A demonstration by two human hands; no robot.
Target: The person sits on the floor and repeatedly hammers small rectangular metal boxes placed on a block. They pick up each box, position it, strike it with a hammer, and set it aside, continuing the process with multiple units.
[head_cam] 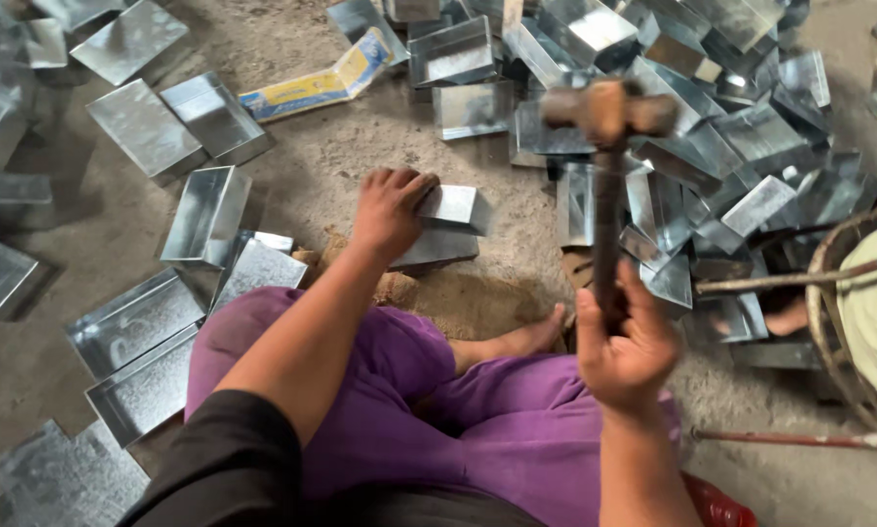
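As we sit cross-legged on the dirt floor [341, 146], our right hand [626, 344] wraps its fingers tight round a raised hammer [606, 146], while our left hand [390, 210] presses spread fingers onto a tin box [443, 229]; beyond lie heaped boxes [712, 117].

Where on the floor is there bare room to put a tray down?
Bare floor lies between the yellow carton, the left trays and the left hand. The tray heap behind the mallet is crowded.
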